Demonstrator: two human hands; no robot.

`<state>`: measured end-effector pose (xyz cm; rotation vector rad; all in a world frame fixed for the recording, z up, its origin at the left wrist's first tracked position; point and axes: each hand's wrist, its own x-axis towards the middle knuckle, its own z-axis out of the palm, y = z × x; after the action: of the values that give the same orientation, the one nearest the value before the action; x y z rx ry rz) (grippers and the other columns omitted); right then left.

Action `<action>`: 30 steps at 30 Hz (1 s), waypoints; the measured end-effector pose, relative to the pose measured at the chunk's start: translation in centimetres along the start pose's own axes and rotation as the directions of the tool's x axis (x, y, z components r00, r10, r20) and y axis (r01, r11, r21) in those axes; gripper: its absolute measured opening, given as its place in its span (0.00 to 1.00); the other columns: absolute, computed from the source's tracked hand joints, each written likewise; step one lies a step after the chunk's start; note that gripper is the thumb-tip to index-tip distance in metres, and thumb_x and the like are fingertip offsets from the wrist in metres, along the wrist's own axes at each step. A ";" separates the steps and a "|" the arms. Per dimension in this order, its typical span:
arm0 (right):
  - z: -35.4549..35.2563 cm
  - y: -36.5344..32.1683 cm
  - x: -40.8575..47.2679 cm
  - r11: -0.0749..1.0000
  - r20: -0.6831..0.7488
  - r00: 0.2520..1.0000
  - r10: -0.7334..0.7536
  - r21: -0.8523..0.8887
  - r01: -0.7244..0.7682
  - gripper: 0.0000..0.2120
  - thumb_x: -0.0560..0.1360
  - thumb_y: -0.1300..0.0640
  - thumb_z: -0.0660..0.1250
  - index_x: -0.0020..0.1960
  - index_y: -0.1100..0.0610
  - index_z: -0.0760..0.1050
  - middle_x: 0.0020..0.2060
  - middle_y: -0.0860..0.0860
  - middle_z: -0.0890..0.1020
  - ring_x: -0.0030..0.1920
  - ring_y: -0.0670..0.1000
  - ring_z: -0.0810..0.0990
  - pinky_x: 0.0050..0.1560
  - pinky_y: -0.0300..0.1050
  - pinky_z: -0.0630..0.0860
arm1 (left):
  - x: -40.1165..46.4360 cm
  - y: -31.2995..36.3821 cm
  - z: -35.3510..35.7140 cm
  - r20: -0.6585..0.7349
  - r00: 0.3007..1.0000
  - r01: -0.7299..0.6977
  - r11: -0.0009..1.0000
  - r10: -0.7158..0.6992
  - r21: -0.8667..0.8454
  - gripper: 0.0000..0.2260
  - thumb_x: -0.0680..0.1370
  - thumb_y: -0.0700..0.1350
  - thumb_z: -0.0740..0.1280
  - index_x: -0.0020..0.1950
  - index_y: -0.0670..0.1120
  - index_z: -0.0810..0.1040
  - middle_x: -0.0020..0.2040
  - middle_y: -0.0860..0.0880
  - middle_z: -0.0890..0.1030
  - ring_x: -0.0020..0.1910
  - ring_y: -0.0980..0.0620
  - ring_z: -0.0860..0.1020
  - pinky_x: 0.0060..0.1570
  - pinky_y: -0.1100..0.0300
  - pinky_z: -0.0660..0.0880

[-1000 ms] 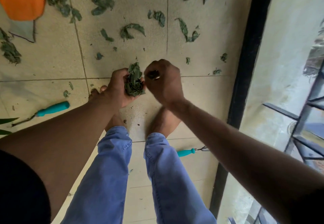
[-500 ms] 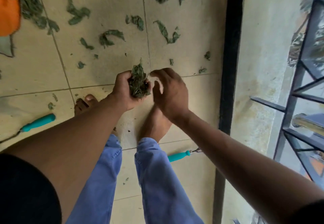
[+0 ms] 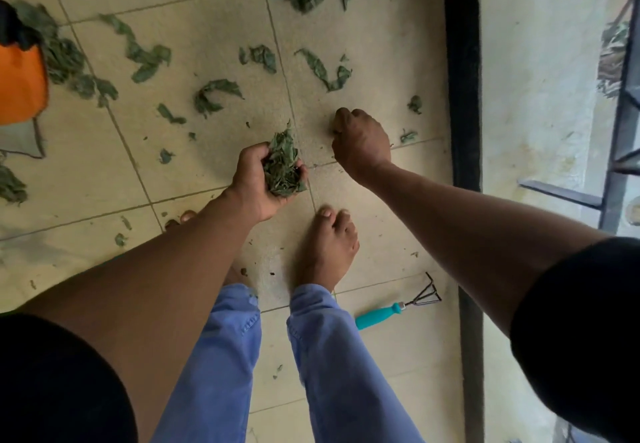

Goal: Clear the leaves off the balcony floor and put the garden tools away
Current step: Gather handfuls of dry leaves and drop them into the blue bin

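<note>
Far left there's an orange thing (image 3: pixel 20 86) at the frame edge with loose leaves (image 3: pixel 69 61) piled right beside it, and more scattered bits (image 3: pixel 214 94) trail across the tiled balcony floor (image 3: pixel 104 172) toward the middle. The left hand (image 3: pixel 258 184) is palm-up with its fingers (image 3: pixel 251 157) curled round a fat bunch of leaves (image 3: pixel 282 169). Just right of that, the right hand (image 3: pixel 360 141) is down at the floor, fingers curled in tight, pinching what looks like a small leaf (image 3: pixel 335 127), though most of it is hidden. Bare feet and blue trousers below. Lower right, a little hand rake (image 3: pixel 394 309) with a teal handle lies flat on the tiles, near the black door track (image 3: pixel 462 61).
</note>
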<state>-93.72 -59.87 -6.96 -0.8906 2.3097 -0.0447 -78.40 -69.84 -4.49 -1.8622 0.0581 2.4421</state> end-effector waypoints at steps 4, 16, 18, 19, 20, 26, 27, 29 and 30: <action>-0.3 1.7 -1.5 0.979 -0.069 0.982 0.174 0.115 -0.166 0.06 0.74 0.61 0.63 0.49 0.56 0.76 0.45 0.52 0.78 0.43 0.55 0.75 0.37 0.47 0.70 | 0.4 -0.7 0.3 -0.018 1.000 0.006 1.000 -0.005 0.017 0.13 0.80 0.46 0.57 0.46 0.42 0.78 0.39 0.43 0.80 0.39 0.46 0.80 0.47 0.55 0.80; -1.9 8.1 -1.9 0.882 -0.122 0.915 0.384 0.341 -0.324 0.23 0.76 0.67 0.66 0.67 0.55 0.65 0.58 0.54 0.68 0.54 0.54 0.72 0.56 0.46 0.76 | 1.3 -2.7 2.5 0.022 0.999 0.030 0.996 -0.032 0.083 0.13 0.79 0.46 0.57 0.43 0.42 0.78 0.38 0.43 0.79 0.38 0.46 0.79 0.44 0.55 0.79; -2.5 7.8 -1.4 0.818 -0.153 0.879 0.452 0.463 -0.341 0.29 0.75 0.70 0.66 0.70 0.53 0.60 0.58 0.53 0.66 0.54 0.53 0.73 0.57 0.44 0.75 | 1.3 -2.7 2.7 0.023 0.999 0.030 0.995 -0.032 0.090 0.14 0.80 0.46 0.57 0.43 0.42 0.78 0.38 0.43 0.79 0.38 0.46 0.79 0.44 0.55 0.80; -2.7 7.6 -1.1 0.791 -0.151 0.861 0.486 0.495 -0.359 0.31 0.75 0.70 0.67 0.71 0.52 0.59 0.59 0.53 0.66 0.55 0.52 0.73 0.59 0.43 0.75 | 1.3 -2.7 2.8 0.026 0.999 0.028 0.995 -0.031 0.096 0.14 0.80 0.46 0.57 0.43 0.42 0.78 0.38 0.43 0.79 0.37 0.46 0.79 0.44 0.55 0.80; -2.9 7.6 -0.9 0.776 -0.143 0.851 0.506 0.506 -0.376 0.33 0.75 0.70 0.68 0.72 0.51 0.58 0.60 0.53 0.65 0.56 0.52 0.72 0.60 0.43 0.73 | 1.2 -2.6 2.9 0.030 0.999 0.028 0.995 -0.031 0.101 0.14 0.80 0.46 0.56 0.43 0.42 0.78 0.38 0.43 0.79 0.37 0.46 0.79 0.44 0.55 0.80; -3.3 8.9 1.1 0.841 -0.171 0.882 0.439 0.423 -0.337 0.20 0.76 0.66 0.68 0.65 0.54 0.72 0.56 0.52 0.69 0.55 0.50 0.74 0.61 0.42 0.76 | 1.0 -1.9 2.7 0.020 1.000 0.021 0.992 -0.024 0.126 0.14 0.80 0.46 0.57 0.43 0.41 0.78 0.38 0.43 0.79 0.37 0.46 0.79 0.44 0.55 0.79; -3.4 8.9 1.4 0.872 -0.188 0.901 0.390 0.391 -0.295 0.16 0.76 0.66 0.68 0.62 0.54 0.75 0.55 0.51 0.70 0.54 0.50 0.75 0.59 0.41 0.77 | 1.0 -1.8 2.6 0.014 1.000 0.023 0.992 -0.025 0.127 0.14 0.81 0.46 0.57 0.43 0.41 0.78 0.38 0.43 0.79 0.37 0.46 0.79 0.44 0.55 0.80; -3.7 8.7 2.0 0.928 -0.200 0.936 0.289 0.298 -0.223 0.12 0.77 0.67 0.67 0.56 0.55 0.79 0.53 0.50 0.74 0.52 0.49 0.75 0.54 0.40 0.78 | 1.0 -1.6 2.3 -0.001 1.000 0.031 0.992 -0.031 0.119 0.14 0.81 0.46 0.57 0.44 0.41 0.78 0.38 0.43 0.79 0.37 0.46 0.79 0.43 0.55 0.80; -3.6 8.5 2.3 0.946 -0.192 0.948 0.253 0.253 -0.202 0.11 0.77 0.67 0.67 0.54 0.55 0.81 0.53 0.50 0.76 0.51 0.49 0.76 0.51 0.40 0.78 | 0.9 -1.5 2.2 -0.008 0.999 0.033 0.993 -0.032 0.114 0.14 0.81 0.46 0.57 0.44 0.41 0.78 0.38 0.43 0.78 0.37 0.46 0.79 0.43 0.55 0.80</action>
<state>-102.15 -55.46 -7.55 -0.5171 2.5371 -0.3211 -80.59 -68.12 -4.75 -1.8084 0.1632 2.3587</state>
